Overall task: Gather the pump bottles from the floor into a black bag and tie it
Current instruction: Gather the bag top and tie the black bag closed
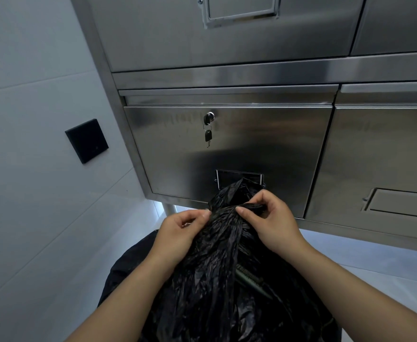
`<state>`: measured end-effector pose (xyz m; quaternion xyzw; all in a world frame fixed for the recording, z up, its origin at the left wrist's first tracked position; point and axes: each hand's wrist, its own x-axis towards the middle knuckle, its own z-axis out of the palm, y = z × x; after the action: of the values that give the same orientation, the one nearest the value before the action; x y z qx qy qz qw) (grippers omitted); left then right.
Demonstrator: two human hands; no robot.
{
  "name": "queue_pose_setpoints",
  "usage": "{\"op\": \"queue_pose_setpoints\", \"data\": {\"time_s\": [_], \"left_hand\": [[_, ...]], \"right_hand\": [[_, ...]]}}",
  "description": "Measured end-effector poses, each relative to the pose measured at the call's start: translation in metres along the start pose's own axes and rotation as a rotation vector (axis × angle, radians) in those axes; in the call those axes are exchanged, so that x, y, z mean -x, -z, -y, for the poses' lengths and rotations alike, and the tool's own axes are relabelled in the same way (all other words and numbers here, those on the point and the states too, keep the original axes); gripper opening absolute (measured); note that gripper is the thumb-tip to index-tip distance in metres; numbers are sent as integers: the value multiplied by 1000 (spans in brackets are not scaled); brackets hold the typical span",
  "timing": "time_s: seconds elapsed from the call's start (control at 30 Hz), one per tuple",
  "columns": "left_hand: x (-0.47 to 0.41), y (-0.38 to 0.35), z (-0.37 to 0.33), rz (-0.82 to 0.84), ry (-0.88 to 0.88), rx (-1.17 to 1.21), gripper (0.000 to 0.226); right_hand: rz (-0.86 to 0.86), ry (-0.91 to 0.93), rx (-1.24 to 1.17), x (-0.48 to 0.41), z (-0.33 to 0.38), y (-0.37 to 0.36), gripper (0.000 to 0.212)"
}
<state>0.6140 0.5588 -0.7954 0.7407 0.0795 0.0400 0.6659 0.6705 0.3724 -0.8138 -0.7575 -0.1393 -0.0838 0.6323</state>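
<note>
Below the keyed steel drawer [227,149], just in front of its label slot, I have the black bag [215,280] gathered into a neck that runs straight up from the bulging body toward the drawer face. My left hand [177,233] pinches the plastic on the left side of that neck, thumb and forefinger closed on a fold; my right hand [274,218] is closed on the opposite strand, slightly higher and nearer the drawer, with a loose tail of plastic poking up behind it toward the slot. No pump bottles show; I take them to be inside, and a greenish shape presses through the plastic low on the right. Both hands sit level with the crossing point, so I judge the next pull goes outward, left and right, across the neck's upright axis, to cinch the knot.
</note>
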Motion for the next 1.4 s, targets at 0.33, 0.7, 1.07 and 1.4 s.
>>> {"op": "queue_pose_setpoints", "data": {"time_s": [0.33, 0.7, 1.07, 1.4], "left_hand": [[-3, -2, 0, 38, -86, -160, 24], [-4, 13, 2, 221, -8, -489, 17], [-9, 9, -4, -48, 31, -11, 20], [-10, 14, -3, 47, 33, -290, 16]], "right_hand": [[209, 58, 76, 7, 6, -3, 23], [329, 6, 157, 11, 9, 0, 21], [376, 45, 113, 9, 13, 1, 22], [362, 52, 205, 12, 14, -2, 18]]}}
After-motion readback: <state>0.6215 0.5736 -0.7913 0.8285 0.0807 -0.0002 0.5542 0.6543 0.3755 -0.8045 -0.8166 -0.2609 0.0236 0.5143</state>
